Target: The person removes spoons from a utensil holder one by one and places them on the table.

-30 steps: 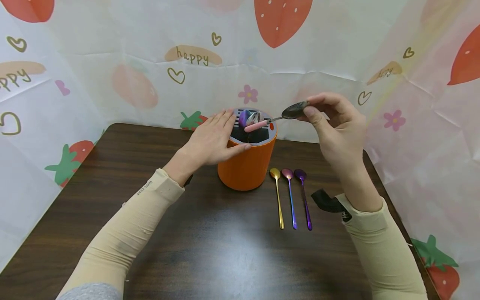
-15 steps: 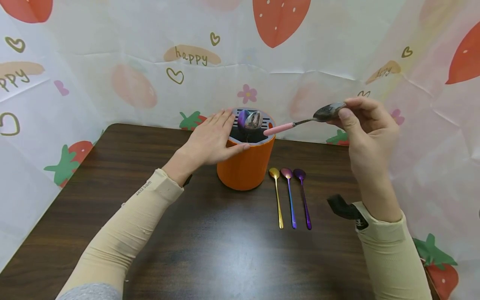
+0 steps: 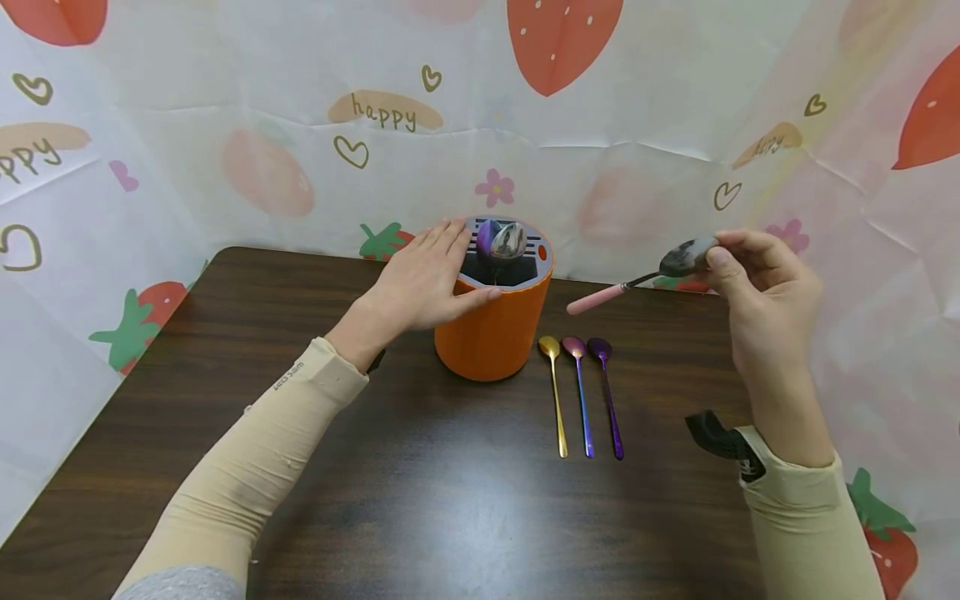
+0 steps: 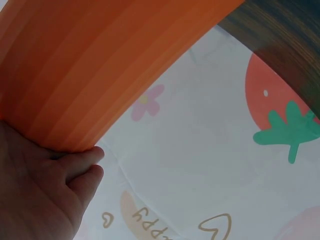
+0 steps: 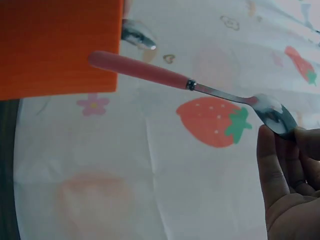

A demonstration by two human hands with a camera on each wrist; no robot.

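Note:
My right hand (image 3: pixel 776 308) pinches the bowl end of a spoon (image 3: pixel 597 299) between thumb and fingers, above the table to the right. Its pink handle points left and slightly down; the right wrist view shows the pink handle, metal neck and shiny bowl. My left hand (image 3: pixel 412 279) rests with straight fingers against the rim and side of an orange cylindrical holder (image 3: pixel 491 337). Spoon heads, one purplish and one silver spoon (image 3: pixel 510 242), stick up from the holder's top. In the left wrist view, fingers (image 4: pixel 85 185) touch the orange wall.
Right of the holder, three spoons lie side by side on the dark wooden table (image 3: pixel 420 500): a gold spoon (image 3: pixel 556 396), a pink-and-blue spoon (image 3: pixel 582 396) and a purple spoon (image 3: pixel 609 396). A strawberry-print cloth (image 3: pixel 637 100) hangs behind the table and along its sides.
My right hand has carried the pink-handled spoon right and then lower, from over the holder to beside it. The left hand and the holder stay in place.

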